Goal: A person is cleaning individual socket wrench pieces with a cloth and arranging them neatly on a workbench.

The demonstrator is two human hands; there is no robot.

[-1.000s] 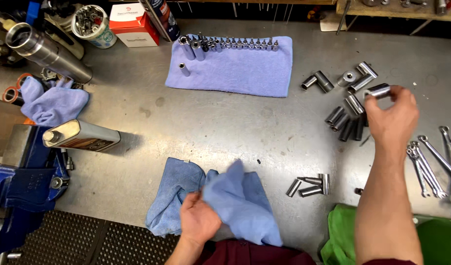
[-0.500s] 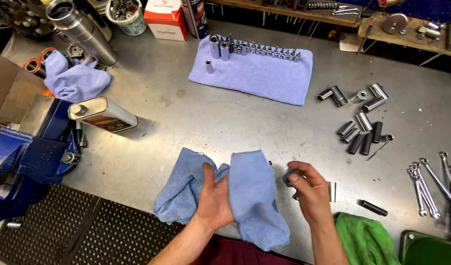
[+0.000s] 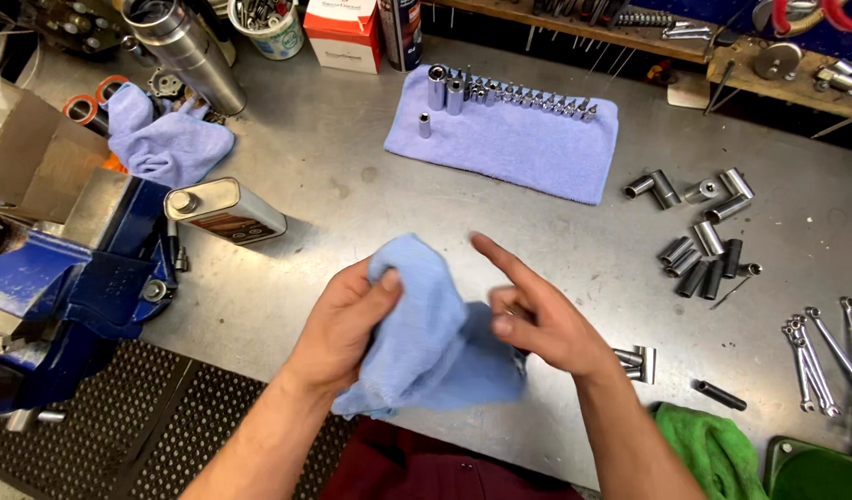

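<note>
1. Left hand (image 3: 347, 324): grip closed on a bunched blue cloth (image 3: 426, 333), thumb on top, held above the desk (image 3: 352, 167).
2. Right hand (image 3: 537, 319): touches the cloth's right side, index finger stretched out, other fingers curled; whether they hold anything small cannot be told.
3. The cloth lies between both hands, long axis running down-right.
4. Loose sockets (image 3: 634, 361) lie just right of the right hand.
</note>
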